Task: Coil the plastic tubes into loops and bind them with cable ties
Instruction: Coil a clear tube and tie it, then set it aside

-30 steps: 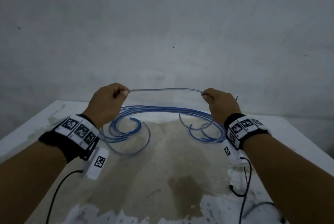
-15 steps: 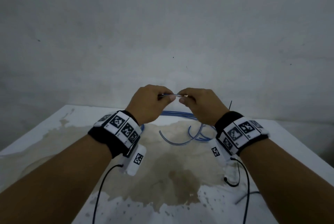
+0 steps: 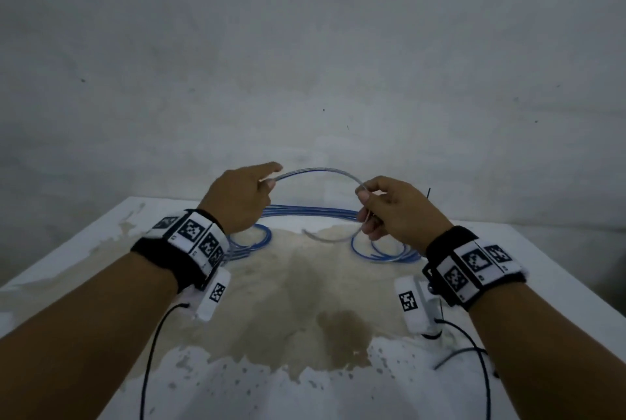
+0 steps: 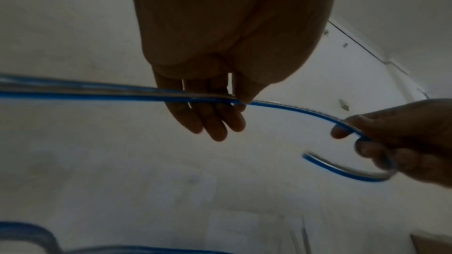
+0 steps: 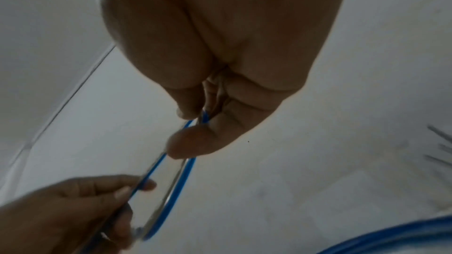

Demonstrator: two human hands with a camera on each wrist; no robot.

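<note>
Tube being bent into a loop above the table
The tube (image 3: 318, 171) is being pinched by the left hand (image 3: 238, 198) and right hand (image 3: 394, 209); more tubes (image 3: 305, 211) are lying near the table's (image 3: 101, 243) far edge.

Right hand (image 5: 220, 76) pinches blue-striped tube (image 5: 181, 181) at thumb — tube loops down to left hand (image 5: 73, 210), which grips it.

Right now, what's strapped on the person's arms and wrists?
Bare forearms, no sleeves. Each wrist has a black band: left band, right band, both covered in white tiles printed with black square fiducial markers. A small white tagged module hangs under each wrist, trailing a thin black cable.
</note>
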